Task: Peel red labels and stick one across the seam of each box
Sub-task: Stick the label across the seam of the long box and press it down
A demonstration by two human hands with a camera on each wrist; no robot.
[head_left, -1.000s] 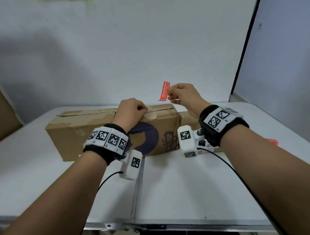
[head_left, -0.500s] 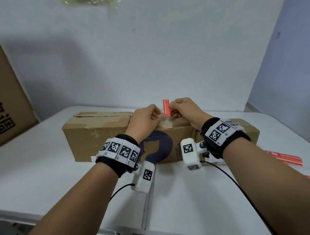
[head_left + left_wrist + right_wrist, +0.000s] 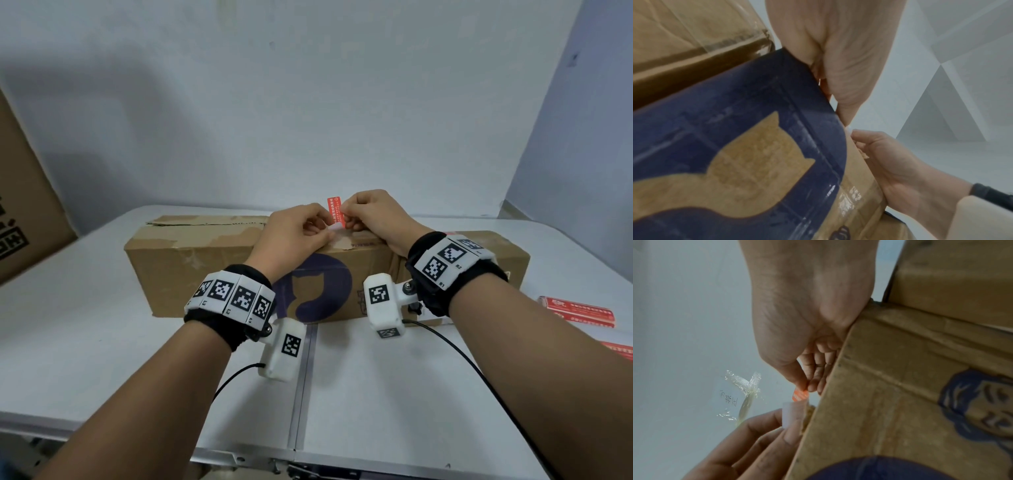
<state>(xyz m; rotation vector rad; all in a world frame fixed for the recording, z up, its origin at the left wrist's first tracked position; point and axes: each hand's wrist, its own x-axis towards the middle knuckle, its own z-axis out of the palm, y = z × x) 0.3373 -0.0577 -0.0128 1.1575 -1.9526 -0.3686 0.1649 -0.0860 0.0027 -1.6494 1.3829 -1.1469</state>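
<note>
While R hand (image 3: pixel 371 214) pinches label (image 3: pixel 334 209), L hand (image 3: pixel 294 236) prob. grips backing.

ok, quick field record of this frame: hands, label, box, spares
right hand: pinches red label, held upright above the box top
left hand: pinches white backing strip at the label's lower end
label state: not yet stuck down
box: long cardboard, blue cat print on front, lies on white table
spares: red label strips on table, right side
</note>
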